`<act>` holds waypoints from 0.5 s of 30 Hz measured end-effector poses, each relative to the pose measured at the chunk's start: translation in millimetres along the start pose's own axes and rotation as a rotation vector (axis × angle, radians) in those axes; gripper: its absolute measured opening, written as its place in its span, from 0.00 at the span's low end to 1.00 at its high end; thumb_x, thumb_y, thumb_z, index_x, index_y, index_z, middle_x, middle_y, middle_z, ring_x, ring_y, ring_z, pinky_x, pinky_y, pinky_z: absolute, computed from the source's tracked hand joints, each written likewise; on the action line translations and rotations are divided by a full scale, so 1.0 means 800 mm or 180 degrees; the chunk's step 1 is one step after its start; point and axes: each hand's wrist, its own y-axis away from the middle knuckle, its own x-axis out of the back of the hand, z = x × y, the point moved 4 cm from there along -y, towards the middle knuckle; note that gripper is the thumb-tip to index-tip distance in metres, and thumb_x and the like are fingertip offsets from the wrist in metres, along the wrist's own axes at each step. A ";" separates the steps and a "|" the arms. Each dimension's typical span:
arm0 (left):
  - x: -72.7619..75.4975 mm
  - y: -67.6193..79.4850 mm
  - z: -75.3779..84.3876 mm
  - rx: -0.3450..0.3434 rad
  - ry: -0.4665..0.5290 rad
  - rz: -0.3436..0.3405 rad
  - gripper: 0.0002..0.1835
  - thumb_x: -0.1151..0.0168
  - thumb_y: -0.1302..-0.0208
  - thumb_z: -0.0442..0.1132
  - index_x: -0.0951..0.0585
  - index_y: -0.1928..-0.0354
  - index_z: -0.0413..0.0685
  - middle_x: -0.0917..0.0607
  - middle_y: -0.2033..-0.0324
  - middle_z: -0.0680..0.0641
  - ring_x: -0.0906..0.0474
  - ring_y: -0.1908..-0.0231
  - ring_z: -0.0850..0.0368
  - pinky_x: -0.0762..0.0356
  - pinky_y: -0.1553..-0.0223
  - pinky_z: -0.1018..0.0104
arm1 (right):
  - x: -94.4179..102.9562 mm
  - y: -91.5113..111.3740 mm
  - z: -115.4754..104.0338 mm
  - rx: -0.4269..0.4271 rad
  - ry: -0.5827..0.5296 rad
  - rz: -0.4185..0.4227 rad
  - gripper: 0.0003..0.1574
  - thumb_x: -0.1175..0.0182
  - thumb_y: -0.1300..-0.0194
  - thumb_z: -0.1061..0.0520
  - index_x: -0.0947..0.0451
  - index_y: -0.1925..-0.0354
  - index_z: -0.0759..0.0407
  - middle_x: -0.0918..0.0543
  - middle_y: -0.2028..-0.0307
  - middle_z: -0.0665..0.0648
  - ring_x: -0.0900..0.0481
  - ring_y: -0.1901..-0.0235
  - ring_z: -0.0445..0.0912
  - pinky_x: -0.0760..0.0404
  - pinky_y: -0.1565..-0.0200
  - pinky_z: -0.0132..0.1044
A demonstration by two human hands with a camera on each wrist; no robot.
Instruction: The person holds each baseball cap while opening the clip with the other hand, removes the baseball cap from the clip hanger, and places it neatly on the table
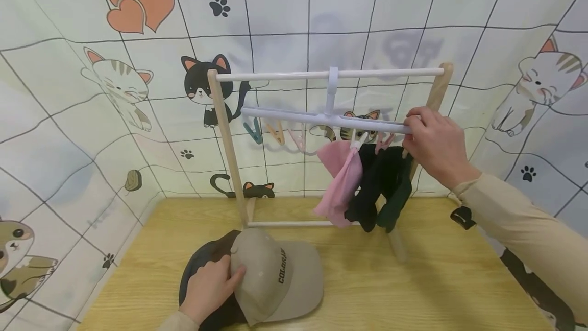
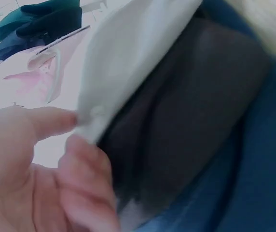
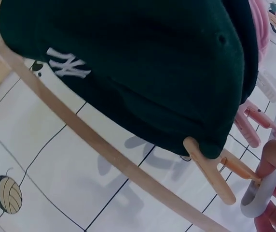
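My left hand pinches the back edge of a beige cap between thumb and fingers. That cap lies on top of a brown cap and a dark blue cap. At the rack, my right hand grips the right end of a pale lilac hanger, which hooks over the top bar and slants down to the right. Clipped below it hang a pink cap, a dark navy cap and a green cap. An orange clothespin bites the green cap's edge.
The wooden rack with white bars stands on a wood-grain table. On the hanger's left half hang a teal clothespin, another orange one and a pink one, holding nothing. A cat-patterned tiled sheet surrounds the table behind and beside.
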 end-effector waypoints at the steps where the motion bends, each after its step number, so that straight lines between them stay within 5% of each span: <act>1: 0.001 -0.001 0.001 0.0010 -0.0082 -0.0024 0.19 0.36 0.37 0.51 0.28 0.77 0.46 0.32 0.87 0.51 0.33 0.87 0.56 0.36 0.88 0.60 | 0.000 0.000 0.000 -0.0007 -0.0005 -0.0002 0.13 0.36 0.50 0.71 0.23 0.62 0.69 0.22 0.58 0.66 0.23 0.66 0.60 0.23 0.69 0.53; 8: 0.016 -0.014 0.025 -0.0144 -0.0406 0.0126 0.26 0.36 0.42 0.44 0.37 0.91 0.51 0.39 0.91 0.55 0.40 0.90 0.59 0.43 0.90 0.64 | 0.006 0.003 0.003 -0.0234 -0.0135 0.0028 0.16 0.35 0.50 0.72 0.23 0.60 0.68 0.23 0.57 0.67 0.24 0.64 0.63 0.26 0.64 0.58; 12: 0.032 -0.025 0.051 -0.0490 -0.0532 0.0519 0.22 0.34 0.44 0.42 0.34 0.88 0.49 0.35 0.90 0.52 0.38 0.90 0.58 0.40 0.91 0.62 | 0.006 0.001 0.000 -0.0352 -0.0254 -0.0004 0.16 0.35 0.49 0.72 0.23 0.59 0.67 0.24 0.56 0.67 0.25 0.62 0.64 0.27 0.60 0.59; 15: 0.038 -0.040 0.074 -0.0701 -0.0432 0.0605 0.17 0.33 0.44 0.42 0.29 0.83 0.47 0.32 0.89 0.51 0.36 0.88 0.56 0.38 0.90 0.61 | 0.004 0.000 -0.002 -0.0413 -0.0289 -0.0008 0.17 0.35 0.49 0.73 0.23 0.58 0.68 0.24 0.55 0.67 0.26 0.61 0.64 0.28 0.59 0.60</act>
